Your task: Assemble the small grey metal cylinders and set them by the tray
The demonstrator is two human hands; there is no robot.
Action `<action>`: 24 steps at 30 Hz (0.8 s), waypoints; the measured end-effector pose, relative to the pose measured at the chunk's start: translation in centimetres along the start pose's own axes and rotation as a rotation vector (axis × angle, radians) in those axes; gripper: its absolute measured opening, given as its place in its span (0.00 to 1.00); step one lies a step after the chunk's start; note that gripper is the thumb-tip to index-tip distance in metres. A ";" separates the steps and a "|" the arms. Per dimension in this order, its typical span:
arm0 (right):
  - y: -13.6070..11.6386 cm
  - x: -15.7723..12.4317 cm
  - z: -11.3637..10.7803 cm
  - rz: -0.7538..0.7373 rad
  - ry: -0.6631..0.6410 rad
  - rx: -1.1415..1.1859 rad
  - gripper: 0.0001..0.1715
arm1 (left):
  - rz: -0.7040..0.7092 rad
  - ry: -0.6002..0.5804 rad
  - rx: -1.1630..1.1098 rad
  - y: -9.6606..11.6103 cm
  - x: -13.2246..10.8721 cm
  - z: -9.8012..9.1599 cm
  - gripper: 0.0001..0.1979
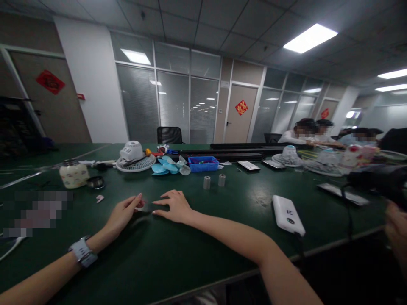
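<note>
My left hand (122, 214), with a watch (83, 251) on its wrist, is held low over the green table (152, 262). Its thumb and fingers are pinched together; whatever lies between them is too small and blurred to name. Facing it from the right is my right hand (175, 206), fingers spread and nothing seen in them. A faint, thin shape shows between the two hands. Beyond them stand two small metal cylinders (207, 182), upright side by side. A small pink piece (99, 198) lies left of my left hand.
Toward the back are a white fan part with its grille (135, 163), light-blue fan blades (165, 165) and a blue basket (203, 164). A patterned jar (73, 174) stands left. A white power bank (288, 215) lies right. Other people (307, 133) sit at the far right.
</note>
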State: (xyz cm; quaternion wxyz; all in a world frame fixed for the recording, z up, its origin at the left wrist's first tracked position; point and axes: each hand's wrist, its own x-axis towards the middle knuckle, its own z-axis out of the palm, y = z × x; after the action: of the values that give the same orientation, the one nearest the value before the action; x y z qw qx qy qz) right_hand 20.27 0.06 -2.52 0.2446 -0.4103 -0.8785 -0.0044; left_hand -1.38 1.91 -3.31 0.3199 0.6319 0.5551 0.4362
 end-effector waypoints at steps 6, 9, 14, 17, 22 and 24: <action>-0.4 0.2 0.0 -0.014 -0.003 -0.003 0.16 | -0.021 -0.018 0.088 -0.4 0.3 -0.2 0.26; 1.4 -1.3 -2.2 0.001 0.110 -0.014 0.14 | -0.040 -0.035 0.137 -0.1 0.0 -0.5 0.26; 9.3 -3.2 -8.1 0.330 0.392 -0.122 0.14 | -0.003 -0.044 0.148 0.4 -0.4 -0.7 0.25; 13.2 -3.5 -9.7 0.468 0.397 -0.146 0.14 | 0.003 -0.044 0.164 0.6 -0.4 -0.7 0.25; 14.6 -3.8 -9.0 0.542 0.291 -0.127 0.14 | -0.002 -0.051 0.168 0.5 -0.4 -0.4 0.26; 14.3 -3.8 -8.8 0.536 0.285 -0.141 0.14 | -0.002 -0.060 0.158 0.4 -0.3 -0.3 0.27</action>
State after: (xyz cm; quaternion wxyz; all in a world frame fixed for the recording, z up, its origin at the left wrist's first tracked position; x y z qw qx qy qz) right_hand 36.43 4.99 0.78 0.3287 -0.6384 -0.6936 -0.0583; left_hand -1.46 1.52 -2.88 0.2857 0.6674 0.5787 0.3716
